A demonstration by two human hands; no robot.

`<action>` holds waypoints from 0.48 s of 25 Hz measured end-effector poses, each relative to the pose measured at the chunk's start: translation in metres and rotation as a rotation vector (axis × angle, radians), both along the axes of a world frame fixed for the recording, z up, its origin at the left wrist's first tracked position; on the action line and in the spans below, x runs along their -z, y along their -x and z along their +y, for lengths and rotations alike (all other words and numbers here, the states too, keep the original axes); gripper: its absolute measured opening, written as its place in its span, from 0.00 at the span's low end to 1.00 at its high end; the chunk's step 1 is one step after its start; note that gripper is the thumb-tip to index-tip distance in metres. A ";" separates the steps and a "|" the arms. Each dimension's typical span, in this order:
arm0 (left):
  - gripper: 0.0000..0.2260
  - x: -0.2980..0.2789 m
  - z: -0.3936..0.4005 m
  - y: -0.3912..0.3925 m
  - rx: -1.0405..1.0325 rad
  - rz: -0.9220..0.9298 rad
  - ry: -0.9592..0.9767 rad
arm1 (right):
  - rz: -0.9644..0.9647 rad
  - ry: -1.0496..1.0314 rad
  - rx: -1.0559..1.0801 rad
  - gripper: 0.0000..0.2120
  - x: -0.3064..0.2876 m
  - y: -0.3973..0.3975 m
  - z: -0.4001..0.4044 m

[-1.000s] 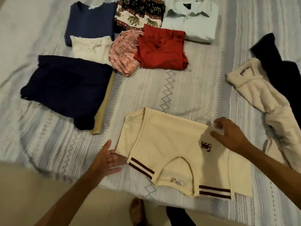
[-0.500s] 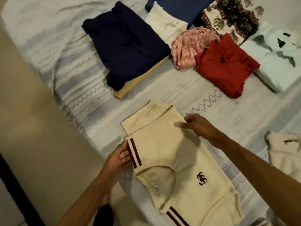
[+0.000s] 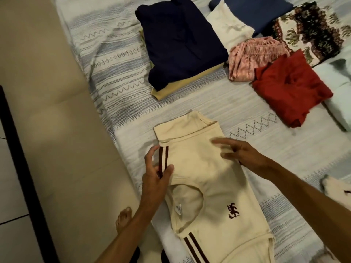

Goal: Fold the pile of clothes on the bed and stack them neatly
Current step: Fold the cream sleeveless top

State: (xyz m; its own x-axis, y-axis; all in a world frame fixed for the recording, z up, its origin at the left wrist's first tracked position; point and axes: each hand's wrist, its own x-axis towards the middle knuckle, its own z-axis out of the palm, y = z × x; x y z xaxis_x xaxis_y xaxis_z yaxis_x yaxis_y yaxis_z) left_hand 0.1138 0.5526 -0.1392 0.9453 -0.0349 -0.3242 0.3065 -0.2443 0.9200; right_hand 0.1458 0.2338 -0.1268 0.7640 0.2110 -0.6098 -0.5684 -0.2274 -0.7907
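The cream polo shirt (image 3: 205, 179) lies flat on the striped bedspread (image 3: 117, 76) near the bed's edge, front side up, one sleeve already folded across its chest. Judge it light, soft and limp: it will sag and lose its crease if you lift it by one corner, so take it at two edges at once, or slide a flat palm under the fold.

Your left hand (image 3: 156, 171) sits at the folded sleeve, thumb and fingers curled round the striped cuff (image 3: 163, 158) in a pinch. Your right hand (image 3: 241, 152) hovers or rests on the upper chest with fingers spread and straight; it is motion-blurred, so you cannot tell whether it actually presses the cloth.

Best holds look to be the cuff edge you already have and the far shoulder seam.

Beyond, the folded navy garment (image 3: 180, 46) lies on a yellow one (image 3: 182, 86), with the red garment (image 3: 290, 90), the pink one (image 3: 252, 57) and the patterned one (image 3: 311, 35) touching side by side.

The shirt's hem runs out of the lower frame, the pale garment at the right edge (image 3: 340, 92) is cut off, and a whitish piece (image 3: 336, 188) at lower right is too partial to name.
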 end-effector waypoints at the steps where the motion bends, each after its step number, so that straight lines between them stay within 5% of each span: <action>1: 0.27 -0.003 0.001 0.004 0.008 -0.034 -0.018 | 0.016 -0.010 -0.002 0.22 -0.005 0.001 0.000; 6: 0.14 -0.011 -0.001 0.009 0.061 0.100 -0.015 | 0.069 -0.013 0.043 0.23 -0.025 0.012 -0.010; 9: 0.20 -0.024 -0.001 0.012 0.110 0.191 -0.014 | 0.095 0.003 0.046 0.27 -0.038 0.022 -0.015; 12: 0.24 -0.042 0.003 0.033 0.185 0.050 -0.145 | 0.017 0.213 -0.065 0.26 -0.054 0.039 -0.023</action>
State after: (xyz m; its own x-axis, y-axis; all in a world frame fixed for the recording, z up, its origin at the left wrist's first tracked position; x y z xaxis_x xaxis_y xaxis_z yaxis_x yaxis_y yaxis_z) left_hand 0.0812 0.5558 -0.0976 0.9098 -0.1555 -0.3848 0.2888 -0.4286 0.8561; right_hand 0.1072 0.2105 -0.0723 0.7420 0.1242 -0.6588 -0.5603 -0.4247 -0.7111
